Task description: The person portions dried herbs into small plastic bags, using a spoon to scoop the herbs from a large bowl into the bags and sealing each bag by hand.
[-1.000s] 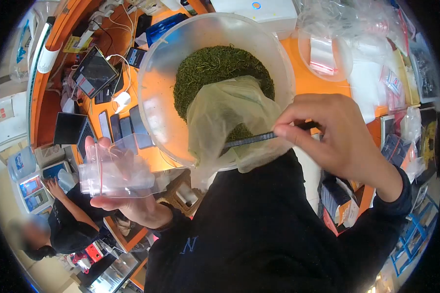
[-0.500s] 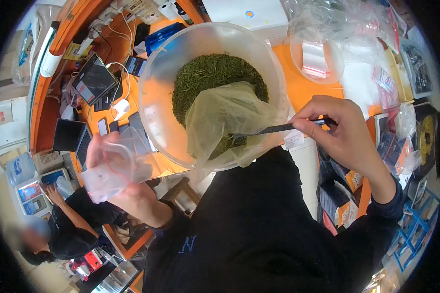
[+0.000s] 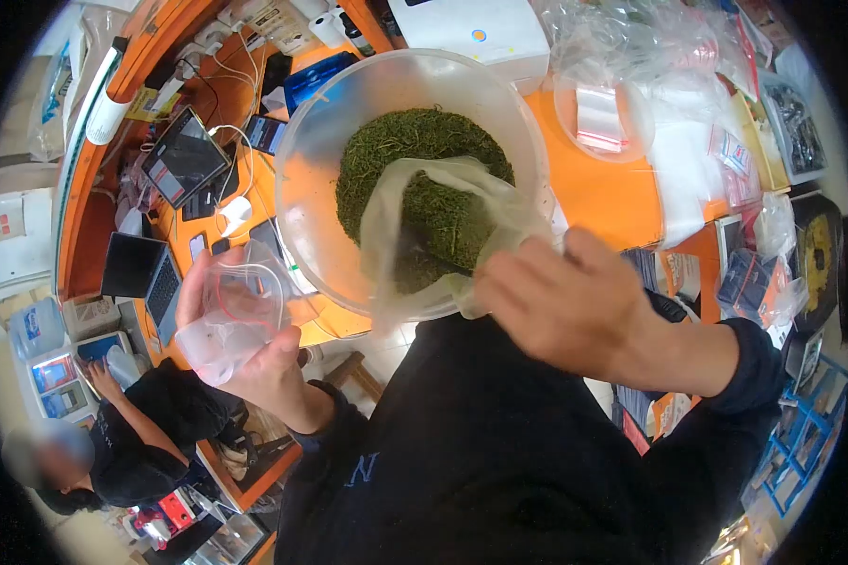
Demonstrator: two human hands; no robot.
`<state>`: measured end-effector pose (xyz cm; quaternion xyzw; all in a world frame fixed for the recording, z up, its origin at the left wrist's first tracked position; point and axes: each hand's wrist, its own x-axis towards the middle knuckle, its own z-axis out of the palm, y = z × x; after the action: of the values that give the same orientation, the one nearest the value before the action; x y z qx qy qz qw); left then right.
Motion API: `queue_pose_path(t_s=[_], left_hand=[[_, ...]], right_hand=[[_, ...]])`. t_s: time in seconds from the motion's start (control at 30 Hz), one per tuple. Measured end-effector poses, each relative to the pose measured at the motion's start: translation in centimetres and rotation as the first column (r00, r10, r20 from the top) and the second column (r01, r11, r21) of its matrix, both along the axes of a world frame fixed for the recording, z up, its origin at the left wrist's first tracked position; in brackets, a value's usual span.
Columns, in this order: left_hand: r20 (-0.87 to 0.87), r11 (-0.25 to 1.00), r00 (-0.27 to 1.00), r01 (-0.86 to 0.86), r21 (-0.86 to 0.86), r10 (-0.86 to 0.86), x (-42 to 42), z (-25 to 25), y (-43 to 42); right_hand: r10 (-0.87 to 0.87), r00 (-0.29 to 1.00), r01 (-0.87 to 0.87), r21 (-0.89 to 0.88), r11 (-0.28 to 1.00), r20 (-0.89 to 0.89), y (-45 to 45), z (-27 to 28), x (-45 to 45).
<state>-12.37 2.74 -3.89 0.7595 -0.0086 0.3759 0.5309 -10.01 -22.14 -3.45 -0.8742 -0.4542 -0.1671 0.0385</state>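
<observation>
My left hand holds a small clear zip bag with a red line at its mouth, which gapes open. My right hand, slightly blurred, has its fingers curled on the near right edge of a large, thin translucent bag. That bag lies inside a big clear round tub, its mouth spread wide. Dark green dried, shredded plant material fills the tub's bottom and shows inside the bag too. The dark-handled tool is out of sight.
An orange desk carries a bowl of small zip bags, a white box, a tablet and a laptop. Crumpled plastic bags lie at the back right. Another person sits at lower left.
My right hand has moved left and down onto the large bag's edge; the dark-handled tool it held no longer shows. The large bag's mouth has opened wider. My left hand has shifted slightly right.
</observation>
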Motion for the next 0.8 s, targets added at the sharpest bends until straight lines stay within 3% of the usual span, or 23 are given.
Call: queue_pose_path(t_s=[0.1, 0.23, 0.33, 0.4, 0.5, 0.6, 0.8], left_hand=[[-0.025, 0.999, 0.999, -0.023, 0.023, 0.023, -0.4, -0.2, 0.9], [-0.019, 1.000, 0.999, -0.028, -0.008, 0.028, -0.5, -0.4, 0.9], [0.037, 1.000, 0.999, -0.027, -0.008, 0.027, -0.2, -0.4, 0.8], [-0.014, 1.000, 1.000, -0.014, -0.011, 0.014, -0.4, -0.2, 0.8], [-0.039, 1.000, 0.999, -0.002, -0.024, 0.001, -0.5, -0.1, 0.4], [-0.043, 1.000, 0.999, 0.004, -0.024, -0.005, -0.4, 0.0, 0.1], [-0.053, 0.999, 0.997, 0.047, -0.022, -0.048, -0.2, 0.1, -0.4]], right_hand=[[-0.002, 0.905, 0.119, 0.249, 0.961, -0.424, -1.4, 0.9, 1.0], [-0.014, 0.694, 0.354, 0.324, 0.877, -0.720, -3.0, 1.1, 2.0], [-0.024, 0.569, 0.515, 0.333, 0.789, -0.822, -3.9, -0.2, 1.7], [-0.039, 0.469, 0.614, 0.295, 0.732, -0.882, -4.6, -0.4, 1.4], [-0.108, 0.452, 0.625, 0.227, 0.747, -0.886, -5.3, -0.4, 0.5], [-0.138, 0.528, 0.643, 0.288, 0.709, -0.838, -5.8, -0.9, 0.0], [-0.124, 0.483, 0.641, 0.254, 0.725, -0.867, -5.9, 0.0, -0.2]])
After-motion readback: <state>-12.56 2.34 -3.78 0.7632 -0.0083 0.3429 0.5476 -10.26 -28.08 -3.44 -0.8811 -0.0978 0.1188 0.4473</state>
